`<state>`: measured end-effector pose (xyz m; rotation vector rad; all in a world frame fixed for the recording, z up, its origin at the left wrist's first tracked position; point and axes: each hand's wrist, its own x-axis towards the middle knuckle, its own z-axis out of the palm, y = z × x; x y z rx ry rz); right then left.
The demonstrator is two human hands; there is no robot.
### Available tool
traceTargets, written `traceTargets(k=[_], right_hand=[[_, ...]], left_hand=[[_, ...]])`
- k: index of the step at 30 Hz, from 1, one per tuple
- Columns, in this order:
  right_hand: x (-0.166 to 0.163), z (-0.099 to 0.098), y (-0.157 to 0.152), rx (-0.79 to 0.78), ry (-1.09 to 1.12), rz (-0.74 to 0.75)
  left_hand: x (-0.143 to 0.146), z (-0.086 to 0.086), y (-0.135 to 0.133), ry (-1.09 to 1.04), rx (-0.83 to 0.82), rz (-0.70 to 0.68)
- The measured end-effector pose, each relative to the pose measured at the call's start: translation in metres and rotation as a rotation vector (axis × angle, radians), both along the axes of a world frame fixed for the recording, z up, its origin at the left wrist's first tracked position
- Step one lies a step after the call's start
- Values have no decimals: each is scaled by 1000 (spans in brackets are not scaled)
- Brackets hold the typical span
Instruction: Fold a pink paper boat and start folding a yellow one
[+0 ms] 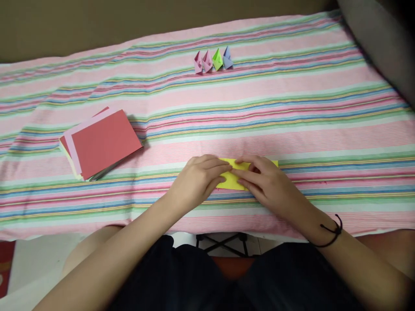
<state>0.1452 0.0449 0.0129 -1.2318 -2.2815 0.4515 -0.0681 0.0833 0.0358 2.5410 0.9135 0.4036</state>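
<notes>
A yellow sheet of paper, folded into a narrow strip, lies flat near the front edge of the cloth. My left hand covers its left end, fingers together and thumb against its lower side. On its right part rests my right hand, with thumb and fingers curled onto the paper and a dark cord bracelet round the wrist. The fingertips of both hands meet near the strip's middle, hiding part of it.
Several small folded paper shapes stand in a row at the back: pink, green and blue. To the left lies a stack of coloured paper, a red sheet on top. A striped cloth covers the surface.
</notes>
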Motion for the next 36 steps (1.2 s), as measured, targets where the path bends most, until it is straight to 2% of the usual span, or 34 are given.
traceTargets(k=[4,11,19,22,26,36], right_hand=[[1,-1,1,-5,-3,16],[1,-1,-1,28,-41,-4],[-1,-1,-2,36,-63,-14],[-1,-2,-2,39,-69,-17],[-1,-2,-3,28,-67,-17],[0,-4,-2,40,-73,-2]], left_hand=[[-4,-5,8,19,-2,-28],[-9,3,7,194,65,43],[-2,-3,-17,97,268,187],[5,-5,-28,211,274,234],[7,-5,-29,354,261,307],[6,-3,-27,400,251,387]])
